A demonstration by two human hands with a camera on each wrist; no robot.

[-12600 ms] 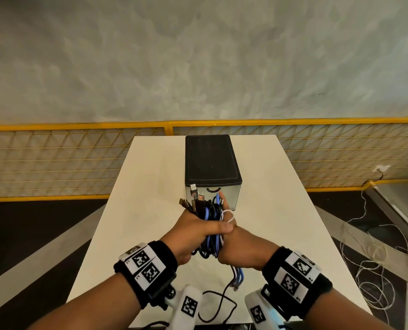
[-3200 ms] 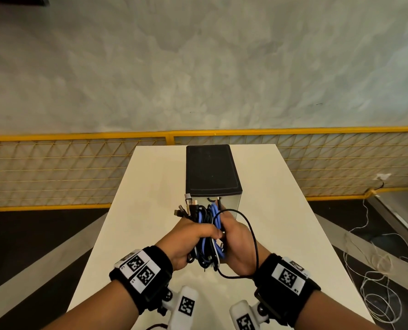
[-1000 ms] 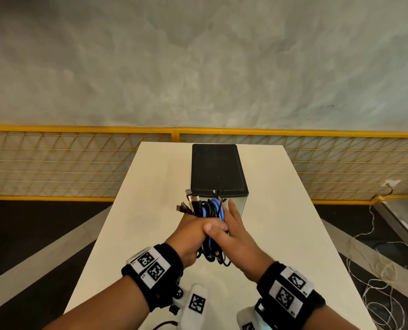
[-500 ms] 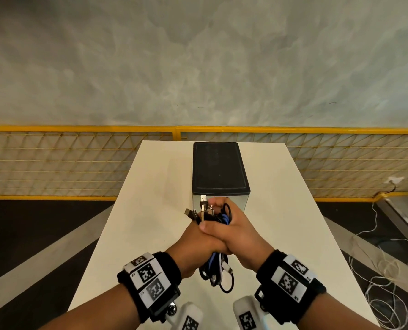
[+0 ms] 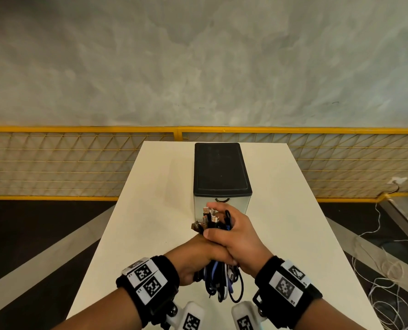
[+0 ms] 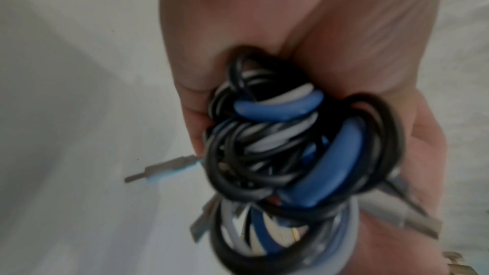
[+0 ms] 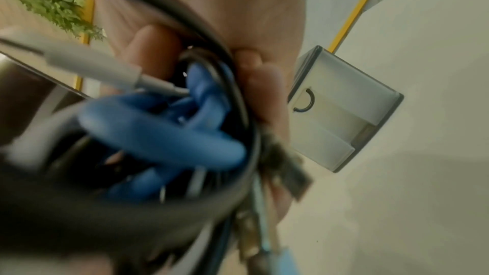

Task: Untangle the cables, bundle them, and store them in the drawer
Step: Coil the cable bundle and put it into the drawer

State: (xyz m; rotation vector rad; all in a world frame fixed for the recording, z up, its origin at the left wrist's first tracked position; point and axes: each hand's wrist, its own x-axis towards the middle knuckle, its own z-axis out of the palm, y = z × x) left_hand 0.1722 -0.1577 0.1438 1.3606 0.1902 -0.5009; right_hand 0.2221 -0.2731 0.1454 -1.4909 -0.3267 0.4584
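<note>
Both hands hold one cable bundle (image 5: 218,278) of black, blue and white cables above the table, just in front of the drawer box (image 5: 220,172). My left hand (image 5: 193,256) grips the bundle's lower part; its loops (image 6: 285,154) fill the left wrist view. My right hand (image 5: 233,232) wraps over the upper part, where several plugs (image 5: 206,219) stick out to the left. Blue and black loops (image 7: 169,137) crowd the right wrist view, with the box's shut drawer front and its ring handle (image 7: 307,99) beyond.
The white table (image 5: 150,210) runs ahead to a yellow mesh railing (image 5: 79,163). The box stands at its far middle, black lid on top. Loose white cord (image 5: 383,270) lies on the floor at the right.
The right hand, flat against the bundle a second ago, has curled over its top. Both hands with the bundle have drawn back a little toward me, and the drawer handle now shows.
</note>
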